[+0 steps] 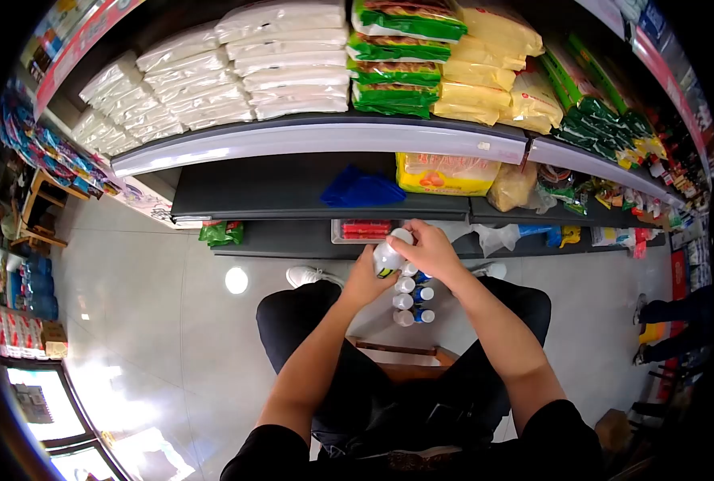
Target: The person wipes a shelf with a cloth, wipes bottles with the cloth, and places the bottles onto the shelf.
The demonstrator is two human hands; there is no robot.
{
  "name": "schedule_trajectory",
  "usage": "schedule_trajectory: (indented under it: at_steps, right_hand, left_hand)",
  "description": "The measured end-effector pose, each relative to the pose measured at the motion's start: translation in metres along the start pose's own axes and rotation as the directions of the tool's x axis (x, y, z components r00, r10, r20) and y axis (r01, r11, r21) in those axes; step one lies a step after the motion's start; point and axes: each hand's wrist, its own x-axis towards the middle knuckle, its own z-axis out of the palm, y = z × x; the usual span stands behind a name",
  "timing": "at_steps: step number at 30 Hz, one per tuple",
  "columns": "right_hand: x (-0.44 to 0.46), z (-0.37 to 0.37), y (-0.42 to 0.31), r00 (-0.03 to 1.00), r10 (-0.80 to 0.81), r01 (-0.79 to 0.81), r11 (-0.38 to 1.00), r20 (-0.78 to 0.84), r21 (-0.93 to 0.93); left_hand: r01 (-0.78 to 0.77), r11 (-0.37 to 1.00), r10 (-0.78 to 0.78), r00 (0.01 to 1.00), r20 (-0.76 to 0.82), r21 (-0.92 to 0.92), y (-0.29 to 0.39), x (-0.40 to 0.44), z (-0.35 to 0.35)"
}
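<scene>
A white bottle with a bit of yellow-green on its label (387, 258) is held in front of the lower shelf. My left hand (365, 280) is wrapped round its lower part. My right hand (431, 250) has its fingers closed at the bottle's upper end, by the white cap. Just below the hands, several small bottles with white caps (403, 302) stand on the floor in two rows, some with blue labels. A tray with red packs (365, 231) lies on the bottom shelf beyond my hands.
White packs (293, 64), green packs (397, 72) and yellow packs (481, 72) fill the upper shelf. A blue cloth or bag (362, 188) lies on the shelf below. A wooden stool (409, 370) is between my legs. Another person's legs (677, 317) are at the right.
</scene>
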Motion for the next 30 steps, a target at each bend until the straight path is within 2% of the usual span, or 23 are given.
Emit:
schedule_trajectory:
  at_steps: [1,2,3,4,6,9,10,13,14,17,18,21,22,25,28,30]
  right_hand:
    - [0.002,0.003,-0.004,1.000,0.003,-0.004,0.998,0.008,0.058]
    - [0.006,0.005,-0.010,0.997,0.074,-0.076,0.989,0.024,0.129]
    - [0.014,0.006,-0.010,0.998,0.045,-0.043,0.997,-0.032,0.058]
    - [0.022,0.011,-0.002,0.996,0.017,-0.018,1.000,-0.083,-0.011]
    - [0.040,0.021,0.013,0.992,-0.047,0.031,0.991,-0.119,-0.133]
    - [0.071,0.038,0.025,0.972,-0.218,0.158,0.881,-0.087,-0.446]
    - [0.077,0.042,0.018,0.978,-0.207,0.162,0.843,-0.032,-0.514]
    - [0.104,0.061,0.020,0.920,-0.385,0.337,0.682,0.073,-0.649]
    - [0.115,0.065,0.020,0.932,-0.318,0.348,0.646,0.176,-0.679]
    - [0.127,0.082,0.006,0.934,-0.197,0.356,0.471,0.297,-0.807]
    - [0.134,0.088,0.007,0.939,-0.106,0.339,0.444,0.327,-0.829]
    - [0.137,0.103,0.021,0.963,-0.064,0.260,0.492,0.263,-0.831]
    - [0.136,0.109,0.034,0.965,-0.170,0.258,0.480,0.199,-0.839]
    - [0.134,0.114,0.051,0.930,-0.346,0.285,0.456,0.127,-0.843]
    - [0.132,0.100,0.046,0.922,-0.346,0.333,0.472,0.176,-0.817]
    - [0.136,0.091,0.046,0.945,-0.285,0.299,0.556,0.161,-0.775]
  left_hand:
    - [-0.034,0.999,0.033,0.999,-0.044,-0.039,-0.006,-0.001,-0.004]
    - [-0.072,0.995,0.065,0.994,-0.090,-0.075,-0.013,0.001,-0.009]
    - [-0.112,0.988,0.097,0.986,-0.139,-0.110,-0.020,0.005,-0.014]
    - [-0.094,0.981,0.074,0.990,-0.122,-0.172,-0.021,0.009,-0.024]
    - [0.016,0.932,-0.060,0.992,-0.111,-0.363,-0.036,0.019,-0.033]
    - [0.069,0.700,-0.144,0.988,-0.046,-0.711,-0.042,0.025,-0.046]
    - [0.072,0.586,-0.153,0.988,-0.023,-0.807,-0.038,0.022,-0.049]
    - [0.079,0.546,-0.144,0.990,-0.001,-0.834,-0.036,0.020,-0.059]
    - [0.076,0.538,-0.131,0.991,0.005,-0.840,-0.039,0.021,-0.060]
    - [0.098,0.493,-0.120,0.992,0.044,-0.865,-0.035,0.017,-0.065]
    - [0.093,0.441,-0.132,0.991,0.038,-0.893,-0.031,0.016,-0.067]
    - [0.102,0.446,-0.133,0.990,0.047,-0.889,-0.031,0.016,-0.069]
    - [0.127,0.438,-0.143,0.987,0.070,-0.890,-0.031,0.017,-0.070]
    - [0.124,0.443,-0.136,0.988,0.070,-0.888,-0.032,0.019,-0.070]
    - [0.149,0.440,-0.148,0.985,0.092,-0.885,-0.035,0.021,-0.066]
    - [0.161,0.465,-0.153,0.983,0.101,-0.871,-0.037,0.022,-0.063]
